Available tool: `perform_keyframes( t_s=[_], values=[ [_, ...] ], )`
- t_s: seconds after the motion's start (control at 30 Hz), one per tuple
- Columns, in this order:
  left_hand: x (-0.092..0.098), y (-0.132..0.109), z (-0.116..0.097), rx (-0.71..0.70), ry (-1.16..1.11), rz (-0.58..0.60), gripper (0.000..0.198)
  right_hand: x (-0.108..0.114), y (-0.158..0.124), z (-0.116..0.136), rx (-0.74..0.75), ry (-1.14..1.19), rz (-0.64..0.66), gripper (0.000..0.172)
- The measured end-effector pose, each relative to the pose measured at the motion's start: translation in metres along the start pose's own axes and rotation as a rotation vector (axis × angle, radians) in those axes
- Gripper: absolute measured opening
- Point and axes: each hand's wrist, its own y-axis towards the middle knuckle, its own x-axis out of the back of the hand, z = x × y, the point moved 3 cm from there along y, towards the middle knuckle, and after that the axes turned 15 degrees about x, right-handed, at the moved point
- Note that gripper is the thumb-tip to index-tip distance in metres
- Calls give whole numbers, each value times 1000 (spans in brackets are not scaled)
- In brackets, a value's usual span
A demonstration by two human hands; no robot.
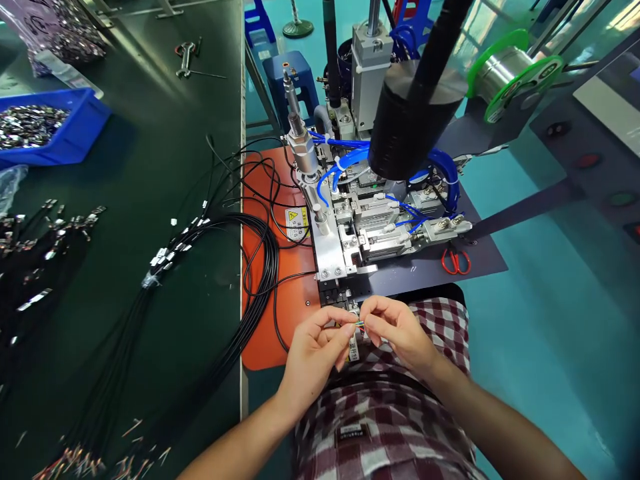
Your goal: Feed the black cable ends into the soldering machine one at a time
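Observation:
Both hands meet just below the front of a small metal machine point(345, 233). My left hand point(315, 353) pinches the end of a thin black cable whose coloured fine wires point(358, 325) stick out to the right. My right hand point(397, 330) pinches those wire tips from the other side. A black cable point(276, 313) loops off left across an orange mat point(263, 333). The hands hover over my checked shirt point(400, 413).
A bundle of black cables with metal ends point(165, 257) lies on the dark green bench point(150, 167). A blue bin of metal parts point(45, 130) stands at far left. Red scissors point(455, 260), a solder spool point(510, 70) and a black duct point(415, 113) surround the machine.

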Motion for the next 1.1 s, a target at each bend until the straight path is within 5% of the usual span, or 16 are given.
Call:
perform_keyframes(
  t_s=[0.83,1.1],
  values=[
    [-1,-7,-6,-10,81,96,25,-4,-5,-4,-96,188,19,20],
    [-4,-8,-7,75,168,129,28,3,5,28,110,-263,279,14]
  ],
)
